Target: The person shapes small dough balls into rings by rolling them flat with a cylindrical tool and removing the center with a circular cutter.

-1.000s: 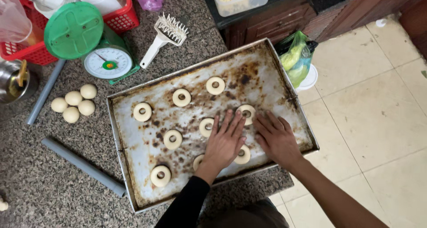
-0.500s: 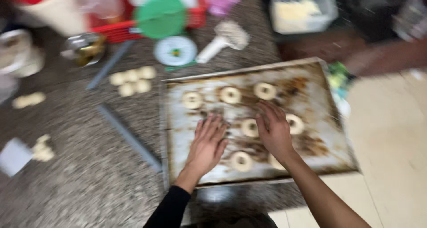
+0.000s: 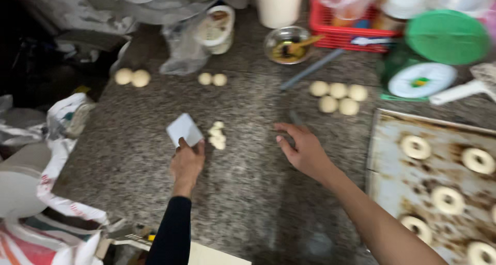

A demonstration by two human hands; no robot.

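My left hand (image 3: 187, 162) grips a white flat scraper (image 3: 184, 129) on the speckled stone counter (image 3: 155, 182), just left of a few small dough pieces (image 3: 217, 135). My right hand (image 3: 305, 149) hovers open over the counter, fingers spread toward the left, holding nothing. To its upper right lies a cluster of several dough balls (image 3: 339, 96). At the right edge sits a stained metal baking tray (image 3: 387, 156) with ring-shaped dough pieces (image 3: 415, 146) on it.
Two pairs of dough balls (image 3: 132, 77) (image 3: 212, 79) lie farther back. A small bowl with a spoon (image 3: 287, 44), a red basket (image 3: 343, 33), a green kitchen scale (image 3: 423, 68), a grey rod (image 3: 311, 68) and a white brush handle (image 3: 460, 92) stand behind. Bags (image 3: 62, 125) crowd the left.
Both hands left the tray and moved left over the counter. My left hand has taken hold of the white scraper. The view swung left, leaving the tray at the right edge.
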